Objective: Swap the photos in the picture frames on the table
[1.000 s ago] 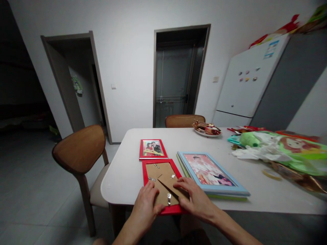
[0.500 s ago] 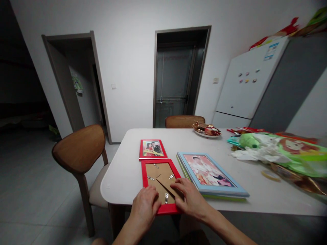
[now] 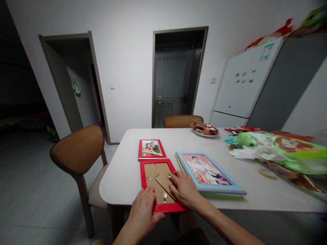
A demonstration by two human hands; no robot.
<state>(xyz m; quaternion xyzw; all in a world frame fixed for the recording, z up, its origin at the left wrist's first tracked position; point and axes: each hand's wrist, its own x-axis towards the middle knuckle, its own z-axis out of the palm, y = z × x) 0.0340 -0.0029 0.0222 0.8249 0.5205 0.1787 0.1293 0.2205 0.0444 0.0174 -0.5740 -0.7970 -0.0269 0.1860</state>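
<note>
Stack of picture frames, blue-bordered one (image 3: 219, 189) on top, sits just right of the red frame (image 3: 157, 170); a photo frame (image 3: 152, 149) lies beyond. Back up at the worktop's (image 3: 120, 170) near edge, the red frame points lengthwise away. Left hand (image 3: 144, 207) braces its near-left corner, thumb spread from fingers; right hand (image 3: 184, 190) bends over a clip (image 3: 169, 177), grip unclear.

- red frame (image 3: 170, 208) I'm holding: smooth, kinda glossy, looks like plastic to me
- brown backing (image 3: 154, 186): matt, pretty much fiberboard-looking
- clips (image 3: 165, 198): shiny metal
- tabletop (image 3: 122, 170): smooth, slight sheen
- chair back (image 3: 79, 148): polished-looking wood
</note>
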